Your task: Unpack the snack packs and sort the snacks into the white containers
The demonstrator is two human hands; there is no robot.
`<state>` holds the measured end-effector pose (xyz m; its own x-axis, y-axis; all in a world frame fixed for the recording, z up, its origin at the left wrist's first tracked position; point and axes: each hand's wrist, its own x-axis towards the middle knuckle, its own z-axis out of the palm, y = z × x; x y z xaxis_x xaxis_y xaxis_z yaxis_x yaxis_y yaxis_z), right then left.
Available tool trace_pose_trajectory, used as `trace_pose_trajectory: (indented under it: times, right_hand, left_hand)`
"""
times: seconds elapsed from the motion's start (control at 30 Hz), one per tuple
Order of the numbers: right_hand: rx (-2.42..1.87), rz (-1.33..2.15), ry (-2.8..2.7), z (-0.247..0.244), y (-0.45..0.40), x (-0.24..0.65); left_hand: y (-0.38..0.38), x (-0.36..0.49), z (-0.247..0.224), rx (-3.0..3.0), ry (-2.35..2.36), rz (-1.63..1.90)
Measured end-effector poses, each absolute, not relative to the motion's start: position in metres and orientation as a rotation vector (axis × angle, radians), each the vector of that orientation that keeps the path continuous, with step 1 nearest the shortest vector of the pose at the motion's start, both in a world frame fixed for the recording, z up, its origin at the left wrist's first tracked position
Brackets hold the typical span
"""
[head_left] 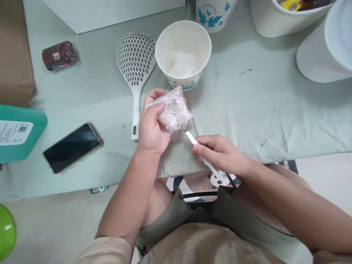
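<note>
My left hand (pixel 154 126) is closed around a crinkled clear plastic packet (pixel 173 110), thumb on top; what is inside is hard to make out. In my right hand (pixel 217 152) I grip a slim white-handled tool (pixel 192 138) with a thin pointed metal tip. That tip meets the packet's lower right edge, though I cannot tell whether it has gone in. Just beyond the packet stands a white paper tub (pixel 183 27) with blue print and some whitish, translucent stuff at its bottom. Left of it lies a white slotted skimmer (pixel 136 66), its handle beside my left hand.
A phone (pixel 73 147), a brown wrapped packet (pixel 59 55) and a green container (pixel 24 146) are at the left. Paper tubs (pixel 271 25) and another white tub (pixel 313 58) stand at the right. Behind is a white box (pixel 115 13). Pale green cloth (pixel 233 110) covers the table.
</note>
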<state>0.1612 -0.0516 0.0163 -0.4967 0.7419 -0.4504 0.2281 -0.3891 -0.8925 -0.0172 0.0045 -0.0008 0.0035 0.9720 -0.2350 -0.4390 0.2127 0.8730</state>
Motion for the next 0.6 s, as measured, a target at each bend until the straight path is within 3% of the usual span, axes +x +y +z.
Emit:
trace_pose_trajectory:
  times: [0.6]
  right_hand:
    - [-1.341,1.880,-1.605,0.0163,-0.0527,0.1614]
  left_hand:
    - [0.0074,-0.0237,0.0003,0.701,1.017,1.312]
